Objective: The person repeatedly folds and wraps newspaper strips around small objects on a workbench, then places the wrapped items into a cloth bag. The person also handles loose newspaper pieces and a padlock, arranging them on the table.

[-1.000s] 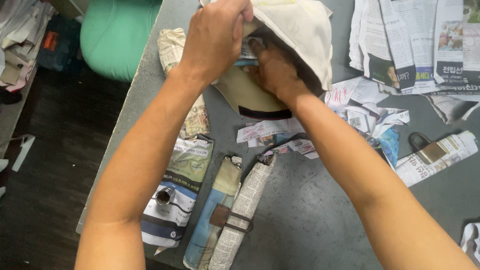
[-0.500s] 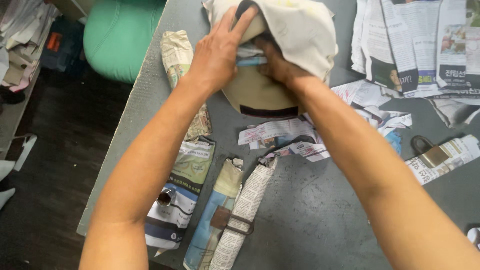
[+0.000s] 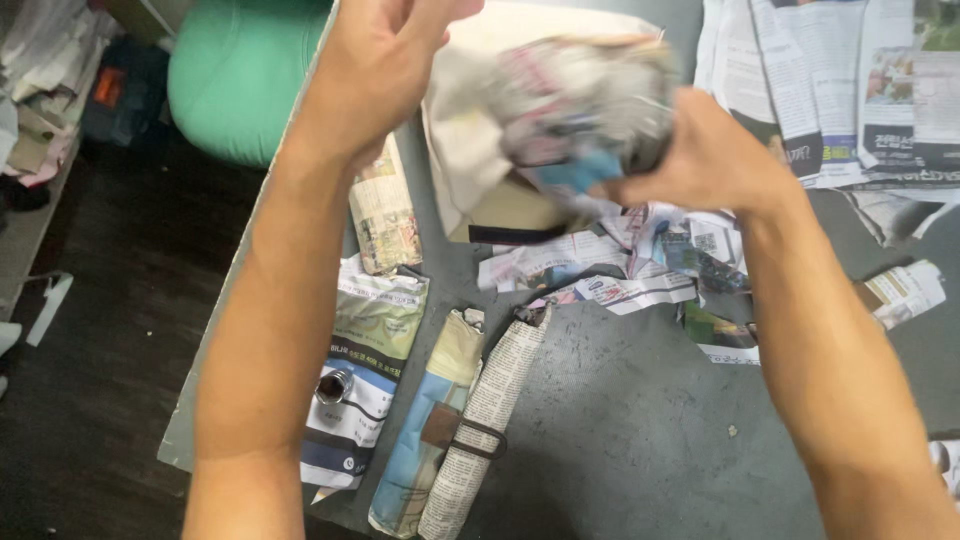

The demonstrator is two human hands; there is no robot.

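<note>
A crumpled grey-and-blue newspaper wad (image 3: pixel 585 115) is gripped by the right hand (image 3: pixel 700 160); left hand (image 3: pixel 375 75) state cannot be told. The cream cloth bag (image 3: pixel 470 150) underneath could be missed if grip is loosened.

Your left hand (image 3: pixel 385 60) and right hand (image 3: pixel 700 160) are both bare, with no gloves, rings, watch or wristband to be seen on them, and both of your forearms are uncovered from the wrist right down to the bottom edge, with no sleeve showing anywhere.
</note>
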